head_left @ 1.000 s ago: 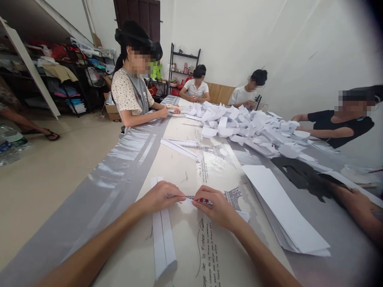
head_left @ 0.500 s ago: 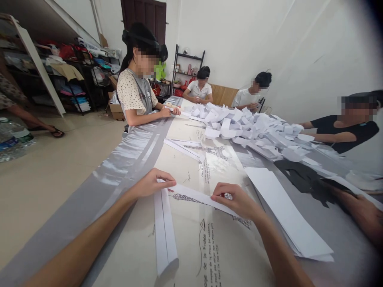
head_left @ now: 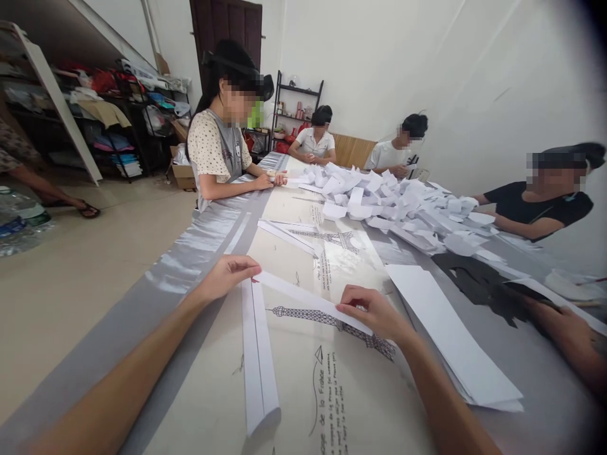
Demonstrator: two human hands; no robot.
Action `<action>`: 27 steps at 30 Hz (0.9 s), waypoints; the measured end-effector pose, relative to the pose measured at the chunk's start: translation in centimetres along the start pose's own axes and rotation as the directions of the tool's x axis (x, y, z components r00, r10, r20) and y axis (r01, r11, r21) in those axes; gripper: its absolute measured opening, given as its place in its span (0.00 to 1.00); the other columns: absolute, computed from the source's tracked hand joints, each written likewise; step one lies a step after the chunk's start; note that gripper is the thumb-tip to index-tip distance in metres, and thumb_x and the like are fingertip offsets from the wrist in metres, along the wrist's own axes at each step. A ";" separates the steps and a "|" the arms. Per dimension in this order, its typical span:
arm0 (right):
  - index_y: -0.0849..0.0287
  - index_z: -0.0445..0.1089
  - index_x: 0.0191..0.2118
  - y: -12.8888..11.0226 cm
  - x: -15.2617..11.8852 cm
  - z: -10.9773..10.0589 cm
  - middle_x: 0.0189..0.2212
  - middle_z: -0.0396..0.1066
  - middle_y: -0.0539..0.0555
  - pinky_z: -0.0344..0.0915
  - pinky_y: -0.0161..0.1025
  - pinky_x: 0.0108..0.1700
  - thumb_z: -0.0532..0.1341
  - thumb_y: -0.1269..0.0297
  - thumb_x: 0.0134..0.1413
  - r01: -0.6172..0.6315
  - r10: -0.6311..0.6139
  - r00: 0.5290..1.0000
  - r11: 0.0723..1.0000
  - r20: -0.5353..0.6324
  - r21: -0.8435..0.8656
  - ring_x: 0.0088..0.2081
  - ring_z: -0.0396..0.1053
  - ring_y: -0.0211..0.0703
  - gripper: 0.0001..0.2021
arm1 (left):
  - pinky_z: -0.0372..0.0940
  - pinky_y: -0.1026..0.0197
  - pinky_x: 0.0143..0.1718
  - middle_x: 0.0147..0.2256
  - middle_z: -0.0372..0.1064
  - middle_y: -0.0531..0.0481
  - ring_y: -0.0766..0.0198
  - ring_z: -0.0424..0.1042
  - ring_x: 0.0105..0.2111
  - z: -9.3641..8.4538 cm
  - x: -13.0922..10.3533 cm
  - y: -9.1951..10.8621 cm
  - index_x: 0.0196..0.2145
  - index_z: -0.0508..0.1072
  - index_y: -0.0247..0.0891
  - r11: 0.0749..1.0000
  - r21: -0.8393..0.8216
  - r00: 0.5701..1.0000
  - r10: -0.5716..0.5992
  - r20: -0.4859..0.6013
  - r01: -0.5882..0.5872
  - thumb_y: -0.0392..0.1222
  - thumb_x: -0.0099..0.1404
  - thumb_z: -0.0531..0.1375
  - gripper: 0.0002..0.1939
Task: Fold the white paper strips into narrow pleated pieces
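Observation:
A narrow white paper strip (head_left: 298, 292) stretches between my two hands above the printed tablecloth. My left hand (head_left: 232, 275) pinches its left end between thumb and fingers. Toward the other end, my right hand (head_left: 368, 311) pinches the strip, its remaining fingers curled. Below my left hand lies a folded paper strip (head_left: 260, 363) with a dark line along its length; its upper end is close to that hand. Farther up the cloth rest more folded strips (head_left: 289, 236), set at an angle to each other.
To my right is a stack of long white sheets (head_left: 455, 335), with a dark cloth-like item (head_left: 478, 284) beyond it. A large heap of folded paper pieces (head_left: 379, 196) covers the table's far right. Several people sit or stand around the table; a co-worker's arm (head_left: 569, 335) reaches in at right.
My left hand has moved left and slightly up with its end of the strip. My right hand stays nearly in place, so more of the strip shows between them.

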State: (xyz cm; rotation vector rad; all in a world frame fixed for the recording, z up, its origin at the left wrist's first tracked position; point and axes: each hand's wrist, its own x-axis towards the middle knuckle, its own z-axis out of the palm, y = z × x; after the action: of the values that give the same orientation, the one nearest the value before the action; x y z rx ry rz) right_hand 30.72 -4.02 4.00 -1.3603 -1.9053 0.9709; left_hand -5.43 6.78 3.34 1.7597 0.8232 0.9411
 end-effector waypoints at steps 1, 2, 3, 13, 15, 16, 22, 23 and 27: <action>0.55 0.74 0.31 0.1 0.0 0.0 0.32 0.70 0.52 0.62 0.41 0.34 0.64 0.50 0.62 -0.007 0.007 1.000 1.000 0.006 0.014 0.32 0.65 0.42 0.15 | 0.66 0.62 0.39 0.30 0.75 0.50 0.61 0.73 0.33 -0.1 0.0 -0.2 0.31 0.80 0.38 1.000 0.005 1.000 0.004 -0.018 -0.004 0.52 0.64 0.66 0.14; 0.55 0.75 0.31 0.1 0.0 0.0 0.32 0.70 0.52 0.61 0.41 0.33 0.63 0.49 0.62 -0.018 0.018 1.000 0.999 0.013 0.029 0.32 0.65 0.41 0.15 | 0.66 0.62 0.39 0.30 0.75 0.50 0.61 0.72 0.33 -0.1 0.1 -0.4 0.31 0.79 0.38 1.000 0.010 0.999 0.009 -0.037 -0.009 0.53 0.64 0.66 0.15; 0.55 0.75 0.31 0.2 0.0 -0.1 0.32 0.70 0.52 0.61 0.40 0.33 0.63 0.49 0.62 -0.032 0.031 0.999 0.998 0.023 0.045 0.31 0.64 0.41 0.16 | 0.66 0.62 0.39 0.30 0.75 0.50 0.61 0.72 0.32 -0.2 0.1 -0.5 0.30 0.79 0.38 1.000 0.012 0.998 0.013 -0.055 -0.012 0.53 0.64 0.66 0.15; 0.57 0.72 0.30 1.0 0.1 -0.5 0.29 0.66 0.50 0.59 0.38 0.30 0.64 0.48 0.62 -0.037 0.040 0.999 0.993 -0.019 0.108 0.29 0.61 0.39 0.17 | 0.63 0.61 0.38 0.28 0.74 0.51 0.61 0.71 0.31 -0.8 0.6 -0.4 0.28 0.79 0.38 1.000 -0.013 0.979 0.017 -0.203 -0.020 0.55 0.61 0.67 0.16; 0.57 0.71 0.29 1.0 0.2 -0.3 0.29 0.65 0.50 0.59 0.38 0.29 0.63 0.48 0.62 -0.032 0.035 0.999 0.994 -0.027 0.108 0.28 0.60 0.39 0.18 | 0.63 0.61 0.38 0.27 0.73 0.51 0.61 0.70 0.30 -1.0 0.5 -0.2 0.27 0.78 0.38 1.000 -0.008 0.969 0.024 -0.245 -0.027 0.55 0.60 0.67 0.16; 0.57 0.71 0.29 1.0 0.3 -0.2 0.29 0.65 0.50 0.59 0.38 0.29 0.63 0.48 0.62 -0.026 0.030 0.999 0.994 -0.031 0.106 0.28 0.60 0.39 0.18 | 0.63 0.61 0.38 0.27 0.72 0.51 0.62 0.70 0.30 -1.2 0.5 -0.1 0.27 0.78 0.38 1.000 -0.004 0.967 0.027 -0.252 -0.028 0.55 0.60 0.67 0.16; 0.57 0.72 0.29 0.7 0.4 0.2 0.30 0.66 0.51 0.61 0.38 0.29 0.63 0.48 0.63 0.003 0.001 0.999 0.995 -0.046 0.096 0.29 0.62 0.40 0.18 | 0.62 0.62 0.37 0.26 0.71 0.51 0.62 0.68 0.30 -1.1 0.5 -0.5 0.26 0.76 0.38 1.000 0.005 0.964 0.020 -0.264 -0.019 0.57 0.61 0.66 0.18; 0.56 0.73 0.31 0.6 0.4 0.4 0.31 0.68 0.52 0.62 0.38 0.29 0.62 0.48 0.64 0.007 -0.003 0.999 0.995 -0.044 0.096 0.29 0.64 0.40 0.18 | 0.62 0.61 0.37 0.26 0.70 0.51 0.62 0.68 0.30 -0.9 0.5 -0.5 0.27 0.76 0.38 1.000 -0.001 0.964 0.022 -0.266 -0.023 0.57 0.61 0.66 0.18; 0.52 0.77 0.47 0.1 0.3 1.3 0.36 0.73 0.53 0.65 0.39 0.32 0.62 0.48 0.64 0.005 -0.005 1.000 0.996 -0.004 0.088 0.32 0.67 0.42 0.16 | 0.63 0.61 0.38 0.27 0.70 0.51 0.61 0.68 0.31 0.2 0.4 -0.2 0.28 0.76 0.38 0.999 -0.021 0.974 0.041 -0.224 -0.047 0.58 0.62 0.65 0.19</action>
State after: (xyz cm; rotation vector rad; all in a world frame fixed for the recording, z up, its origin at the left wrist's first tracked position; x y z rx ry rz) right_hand 29.62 -4.05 3.21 -1.3055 -1.8401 1.0360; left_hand -5.08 7.10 3.20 1.6753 0.9123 1.1903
